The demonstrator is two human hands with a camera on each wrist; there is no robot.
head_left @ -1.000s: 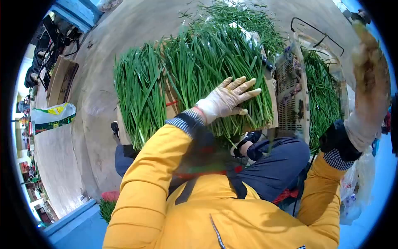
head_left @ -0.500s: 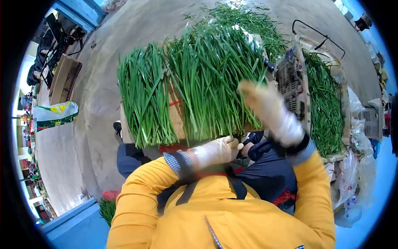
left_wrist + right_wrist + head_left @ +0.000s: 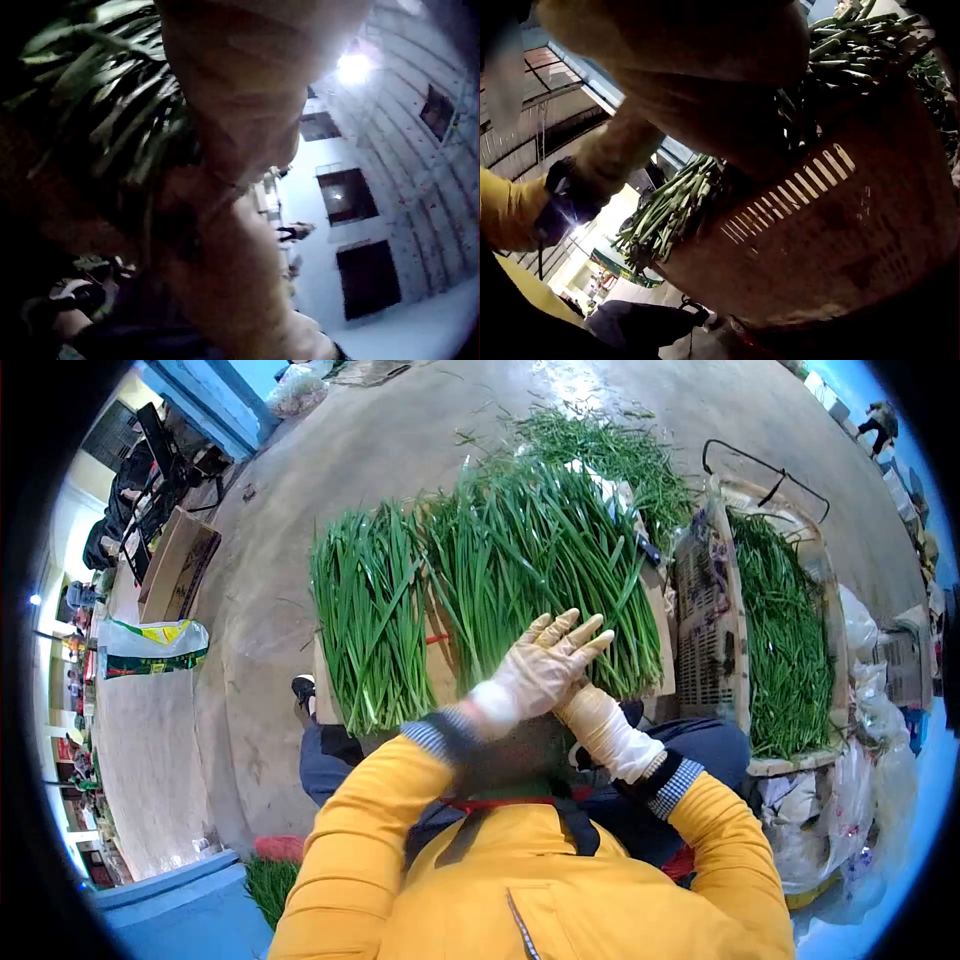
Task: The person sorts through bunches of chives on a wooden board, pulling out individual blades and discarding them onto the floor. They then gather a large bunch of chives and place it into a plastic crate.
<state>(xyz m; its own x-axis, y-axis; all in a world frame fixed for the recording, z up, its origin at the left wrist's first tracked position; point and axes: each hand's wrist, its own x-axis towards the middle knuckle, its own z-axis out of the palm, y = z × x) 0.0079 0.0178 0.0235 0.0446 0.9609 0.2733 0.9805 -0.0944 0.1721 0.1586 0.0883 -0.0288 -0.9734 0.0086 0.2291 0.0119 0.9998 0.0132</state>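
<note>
Two wide bunches of long green stalks, a left bunch (image 3: 370, 620) and a right bunch (image 3: 520, 560), lie side by side on cardboard (image 3: 437, 660). My gloved left hand (image 3: 535, 672), fingers extended and slightly spread, lies across the fingers of my gloved right hand (image 3: 600, 728) at the right bunch's near edge. That overlap hides the right fingertips, and whether they hold anything cannot be told. In the left wrist view the left hand (image 3: 240, 82) is beside cut stalk ends (image 3: 127, 112). The right wrist view shows the right hand (image 3: 682, 60) dark above a slotted crate (image 3: 840, 240).
A black-handled knife (image 3: 649, 550) lies at the cardboard's right side. Farther right stands a crate (image 3: 838, 610) of loose greens (image 3: 785, 650). More greens (image 3: 610, 450) are heaped behind. Leftward are a bag (image 3: 150, 650) and a cardboard box (image 3: 178, 565).
The left hand has risen from near the lap and its fingers have straightened. My right hand has come down from above the right bunch to meet it. The head view has shifted slightly.
</note>
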